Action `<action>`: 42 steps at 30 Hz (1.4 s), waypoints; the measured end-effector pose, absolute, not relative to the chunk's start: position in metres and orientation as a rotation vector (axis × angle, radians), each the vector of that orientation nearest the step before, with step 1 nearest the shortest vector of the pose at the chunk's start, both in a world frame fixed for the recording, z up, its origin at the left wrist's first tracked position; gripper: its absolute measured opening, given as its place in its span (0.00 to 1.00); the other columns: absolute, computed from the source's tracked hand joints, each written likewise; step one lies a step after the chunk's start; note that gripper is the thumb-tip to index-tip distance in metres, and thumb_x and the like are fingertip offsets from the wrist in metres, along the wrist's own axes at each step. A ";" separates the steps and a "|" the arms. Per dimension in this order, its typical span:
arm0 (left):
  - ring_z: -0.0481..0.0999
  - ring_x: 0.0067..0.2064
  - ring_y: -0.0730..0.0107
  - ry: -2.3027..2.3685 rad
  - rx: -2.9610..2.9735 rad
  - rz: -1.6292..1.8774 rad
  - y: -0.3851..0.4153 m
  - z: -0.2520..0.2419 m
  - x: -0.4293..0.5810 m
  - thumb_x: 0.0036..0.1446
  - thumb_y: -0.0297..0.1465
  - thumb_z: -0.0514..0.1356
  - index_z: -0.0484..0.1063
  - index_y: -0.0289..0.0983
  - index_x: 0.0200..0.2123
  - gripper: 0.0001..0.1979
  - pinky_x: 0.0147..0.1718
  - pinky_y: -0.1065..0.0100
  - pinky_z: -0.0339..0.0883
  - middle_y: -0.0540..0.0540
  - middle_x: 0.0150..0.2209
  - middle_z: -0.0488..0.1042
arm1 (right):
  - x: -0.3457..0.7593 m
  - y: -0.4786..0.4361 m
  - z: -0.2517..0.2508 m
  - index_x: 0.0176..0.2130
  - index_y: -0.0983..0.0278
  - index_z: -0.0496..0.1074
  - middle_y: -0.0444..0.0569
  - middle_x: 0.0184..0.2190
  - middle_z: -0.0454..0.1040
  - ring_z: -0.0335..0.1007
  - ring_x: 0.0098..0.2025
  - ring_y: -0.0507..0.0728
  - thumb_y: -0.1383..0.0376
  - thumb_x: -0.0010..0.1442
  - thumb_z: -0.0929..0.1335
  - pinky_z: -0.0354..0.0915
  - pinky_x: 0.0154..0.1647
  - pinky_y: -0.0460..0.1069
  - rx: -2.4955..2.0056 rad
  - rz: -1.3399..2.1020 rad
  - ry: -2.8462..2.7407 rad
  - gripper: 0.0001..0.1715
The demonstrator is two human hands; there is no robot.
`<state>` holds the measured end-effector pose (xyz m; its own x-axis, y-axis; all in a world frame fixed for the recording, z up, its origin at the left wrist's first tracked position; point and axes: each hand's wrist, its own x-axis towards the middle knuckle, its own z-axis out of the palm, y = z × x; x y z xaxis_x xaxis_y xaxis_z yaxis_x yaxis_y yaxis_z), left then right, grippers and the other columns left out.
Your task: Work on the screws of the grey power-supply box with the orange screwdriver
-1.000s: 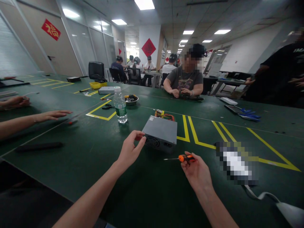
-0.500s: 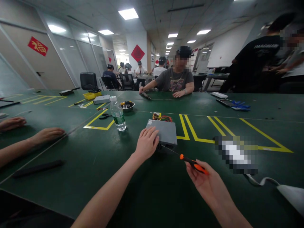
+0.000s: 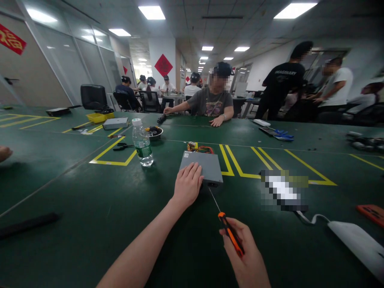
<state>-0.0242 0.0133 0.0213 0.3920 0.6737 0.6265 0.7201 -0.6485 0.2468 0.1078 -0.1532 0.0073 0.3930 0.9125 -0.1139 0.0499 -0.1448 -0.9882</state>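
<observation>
Right hand (image 3: 246,262) pulled screwdriver (image 3: 228,229) back; left hand (image 3: 187,186) apparently steadies grey box (image 3: 208,168).

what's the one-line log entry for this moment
left hand: flat on grey metal box | right hand: grips orange-handled screwdriver, tip near box front

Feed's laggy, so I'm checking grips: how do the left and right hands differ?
The left hand lies flat, palm down, on the grey metal box; the right hand is closed around the orange-handled screwdriver. The left hand reaches farther out; the right hand sits nearer the camera, off the box. Both are bare, over the green table.
</observation>
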 end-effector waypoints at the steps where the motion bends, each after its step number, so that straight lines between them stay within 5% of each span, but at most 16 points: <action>1: 0.59 0.59 0.58 -1.296 -2.567 -1.107 0.013 0.021 -0.024 0.63 0.35 0.43 0.62 0.36 0.54 0.20 0.54 0.53 0.54 0.41 0.56 0.64 | 0.107 -0.153 0.009 0.44 0.57 0.68 0.48 0.41 0.73 0.69 0.42 0.59 0.58 0.46 0.71 0.63 0.43 0.51 -1.571 0.893 -0.939 0.24; 8: 0.58 0.60 0.57 -1.333 -2.542 -1.100 0.012 0.018 -0.020 0.63 0.36 0.43 0.62 0.35 0.54 0.21 0.55 0.54 0.52 0.40 0.56 0.63 | 0.099 -0.147 0.010 0.46 0.56 0.66 0.48 0.42 0.73 0.71 0.40 0.61 0.55 0.52 0.65 0.63 0.38 0.52 -1.731 0.590 -1.214 0.20; 22: 0.60 0.59 0.58 -1.320 -2.456 -1.007 0.012 0.017 -0.019 0.63 0.35 0.43 0.63 0.34 0.53 0.20 0.54 0.56 0.54 0.40 0.56 0.65 | 0.093 -0.141 0.009 0.47 0.59 0.66 0.50 0.42 0.72 0.71 0.39 0.59 0.56 0.55 0.63 0.65 0.36 0.51 -1.758 0.535 -1.257 0.20; 42: 0.62 0.58 0.62 -1.310 -2.369 -0.916 0.009 0.020 -0.019 0.64 0.34 0.43 0.65 0.34 0.52 0.19 0.53 0.58 0.56 0.42 0.55 0.66 | 0.126 -0.135 0.002 0.47 0.61 0.64 0.51 0.43 0.68 0.65 0.45 0.58 0.64 0.60 0.57 0.63 0.44 0.54 -1.841 0.225 -1.555 0.17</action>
<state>-0.0189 0.0094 0.0201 0.3869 0.6550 0.6491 0.8343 -0.5485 0.0562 0.1263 -0.1345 0.0020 0.2621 0.9170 0.3007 0.7942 -0.0279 -0.6070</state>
